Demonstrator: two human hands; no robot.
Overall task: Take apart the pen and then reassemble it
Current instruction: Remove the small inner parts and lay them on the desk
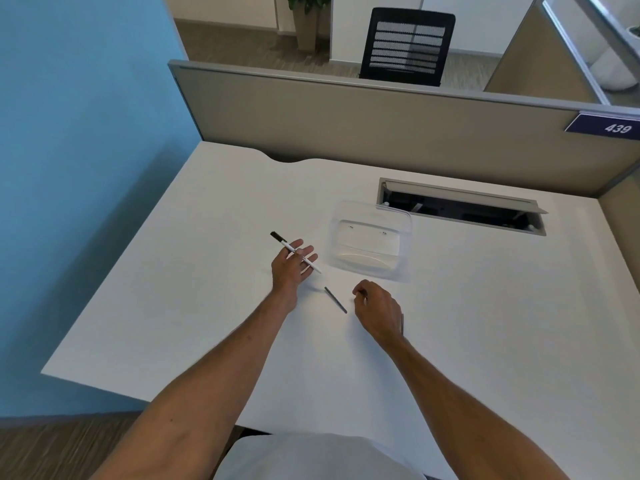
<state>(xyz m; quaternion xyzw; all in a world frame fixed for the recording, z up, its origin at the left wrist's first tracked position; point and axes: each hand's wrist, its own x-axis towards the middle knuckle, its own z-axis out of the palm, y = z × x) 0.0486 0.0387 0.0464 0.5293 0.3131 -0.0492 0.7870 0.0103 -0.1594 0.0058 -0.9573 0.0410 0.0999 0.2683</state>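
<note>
My left hand (290, 268) holds a white pen barrel (284, 242) with a black end that points up and to the left; the barrel runs across the fingers, which are spread. A thin dark refill (335, 300) lies on the white desk (194, 289) between my two hands. Just right of the refill, my right hand (377, 308) hovers low over the desk with its fingers curled. Whether it pinches some small part is hidden from me.
A clear plastic tray (370, 244) sits just beyond my hands, to the right. Behind it is an open cable slot (460, 206) in the desk. A grey partition (381, 123) closes the far edge, and a blue wall (86, 133) stands on the left.
</note>
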